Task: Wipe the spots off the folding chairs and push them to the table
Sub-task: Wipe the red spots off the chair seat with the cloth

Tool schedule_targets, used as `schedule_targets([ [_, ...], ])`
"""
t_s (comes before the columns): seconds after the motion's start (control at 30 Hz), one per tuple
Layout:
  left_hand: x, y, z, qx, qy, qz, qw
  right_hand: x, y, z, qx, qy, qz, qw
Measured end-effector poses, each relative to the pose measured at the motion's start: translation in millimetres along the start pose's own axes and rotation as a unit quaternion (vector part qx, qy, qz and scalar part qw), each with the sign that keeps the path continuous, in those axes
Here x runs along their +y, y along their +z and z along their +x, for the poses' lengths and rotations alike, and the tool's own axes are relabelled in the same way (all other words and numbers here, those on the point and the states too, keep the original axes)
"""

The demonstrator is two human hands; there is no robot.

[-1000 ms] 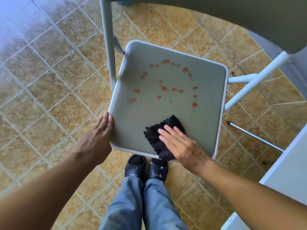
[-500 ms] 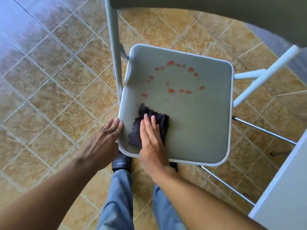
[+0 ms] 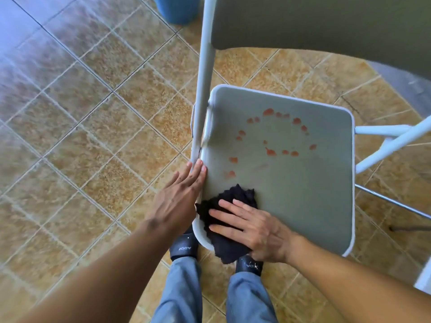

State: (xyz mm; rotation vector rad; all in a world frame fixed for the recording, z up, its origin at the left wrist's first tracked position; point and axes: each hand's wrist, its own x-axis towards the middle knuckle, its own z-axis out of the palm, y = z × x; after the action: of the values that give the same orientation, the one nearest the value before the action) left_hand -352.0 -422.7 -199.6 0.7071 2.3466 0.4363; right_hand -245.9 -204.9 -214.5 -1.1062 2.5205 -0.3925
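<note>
A grey folding chair stands in front of me, its seat [image 3: 303,194] marked with several orange-red spots [image 3: 270,151] in a rough ring. A black cloth [image 3: 235,197] lies on the seat's near left corner and hangs over the front edge. My right hand [image 3: 251,227] presses flat on the cloth with straight fingers. My left hand [image 3: 179,197] rests with straight fingers against the seat's left edge, beside the white frame leg [image 3: 204,89]. The chair's backrest [image 3: 326,26] fills the top right.
Tan tiled floor [image 3: 93,136] surrounds the chair. A blue round container [image 3: 177,8] stands on the floor at the top. My feet in dark slippers [image 3: 184,247] are under the seat's front edge. A white surface edge [image 3: 425,276] shows at the far right.
My right hand swept the cloth from the seat's front middle to its near left corner, clearing the lower spots on the right side. My left hand stayed at the seat's left edge.
</note>
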Motion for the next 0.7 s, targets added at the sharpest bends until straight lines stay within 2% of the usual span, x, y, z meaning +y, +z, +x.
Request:
schedule_targets([
  [0.17, -9.4, -13.8, 4.2, -0.017, 0.032, 0.046, 0.998, 46.4, -12.1, 10.5, 0.036, -0.068, -0.040, 0.996],
  [0.27, -10.6, -18.4, 5.8, -0.031, 0.043, 0.062, 0.997, 90.3, -30.9, 31.7, 0.055, -0.041, -0.072, 0.995],
  [0.37, -10.6, -14.5, 4.8, -0.037, 0.041, 0.071, 0.996, 140.7, -57.8, 66.5, 0.075, 0.097, -0.114, 0.986],
  [0.47, -8.6, -12.3, 5.3, -0.032, 0.040, 0.070, 0.996, 174.1, -84.8, 104.2, 0.088, 0.288, -0.048, 0.952],
  [0.53, -7.9, -12.6, 6.1, -0.039, 0.038, 0.073, 0.996, 176.0, -87.3, 120.6, 0.117, 0.358, 0.004, 0.926],
  [0.6, -5.4, -14.5, 5.8, -0.048, 0.035, 0.070, 0.996, 156.1, -71.6, 120.4, 0.156, 0.353, 0.022, 0.922],
  [0.7, -1.3, -15.0, 5.7, -0.054, 0.023, 0.073, 0.996, 86.5, -32.5, 82.5, 0.172, 0.269, 0.029, 0.947],
])
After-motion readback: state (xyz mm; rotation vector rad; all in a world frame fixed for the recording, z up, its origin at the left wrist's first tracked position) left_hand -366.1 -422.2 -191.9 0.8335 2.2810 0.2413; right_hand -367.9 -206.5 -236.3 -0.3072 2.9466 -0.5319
